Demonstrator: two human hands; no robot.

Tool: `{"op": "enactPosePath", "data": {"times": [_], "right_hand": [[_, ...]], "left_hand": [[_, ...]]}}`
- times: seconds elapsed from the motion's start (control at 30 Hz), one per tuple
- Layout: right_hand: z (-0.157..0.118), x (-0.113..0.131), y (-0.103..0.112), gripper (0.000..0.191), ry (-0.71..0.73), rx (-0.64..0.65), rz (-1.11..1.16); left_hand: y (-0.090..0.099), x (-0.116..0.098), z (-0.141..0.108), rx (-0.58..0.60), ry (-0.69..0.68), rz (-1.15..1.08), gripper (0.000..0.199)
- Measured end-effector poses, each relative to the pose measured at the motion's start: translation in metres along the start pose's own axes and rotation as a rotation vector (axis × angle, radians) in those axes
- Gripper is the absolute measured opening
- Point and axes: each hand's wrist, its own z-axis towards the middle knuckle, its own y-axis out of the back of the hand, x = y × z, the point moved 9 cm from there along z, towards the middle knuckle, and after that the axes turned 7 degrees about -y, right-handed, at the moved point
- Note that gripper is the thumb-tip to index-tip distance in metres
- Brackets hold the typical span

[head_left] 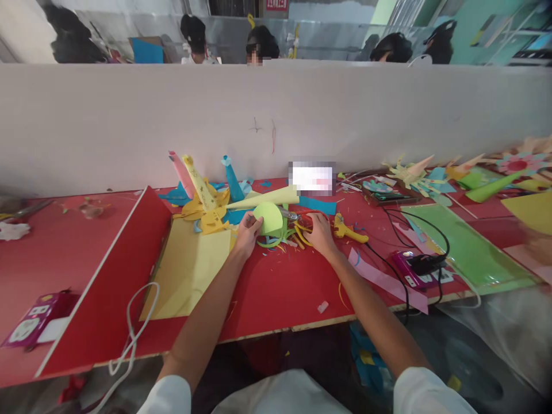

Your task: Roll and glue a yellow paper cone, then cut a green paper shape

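Observation:
My left hand (247,233) pinches the left edge of a light green paper disc (269,218). In my right hand (319,232) are red-handled scissors (307,214), their metal pivot close to the disc's right edge. Green paper strips (285,230) and small cut scraps lie under and around both hands. Just behind the disc rests a pale yellow paper cone (269,197). To the right of my right hand lies a yellow glue gun (350,231).
Left are yellow paper sheets (190,270), a red divider (116,270) and upright paper cones (199,184). A pink strip (388,279), purple power box (416,269), black cords and a green sheet (468,244) lie right. A white partition (207,115) stands behind; people sit beyond it.

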Motion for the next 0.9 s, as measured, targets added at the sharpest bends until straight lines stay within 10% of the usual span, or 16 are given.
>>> {"op": "enactPosePath", "data": {"times": [0.17,0.37,0.6,0.9], "right_hand": [[0.001,0.013,0.013,0.065,0.114,0.01,0.134],[-0.008,0.039,0.051,0.029,0.178,-0.102,0.347],[-0.02,0.061,0.033,0.038,0.174,0.023,0.425],[-0.002,0.103,0.019,0.024,0.573,-0.001,0.303]], "left_hand": [[-0.006,0.0,-0.001,0.044,-0.013,0.047,0.054],[-0.008,0.005,-0.003,0.073,-0.014,0.099,0.052],[-0.012,0.002,-0.008,0.106,-0.012,0.234,0.054],[-0.003,-0.003,-0.004,0.056,-0.071,0.26,0.045]]}}
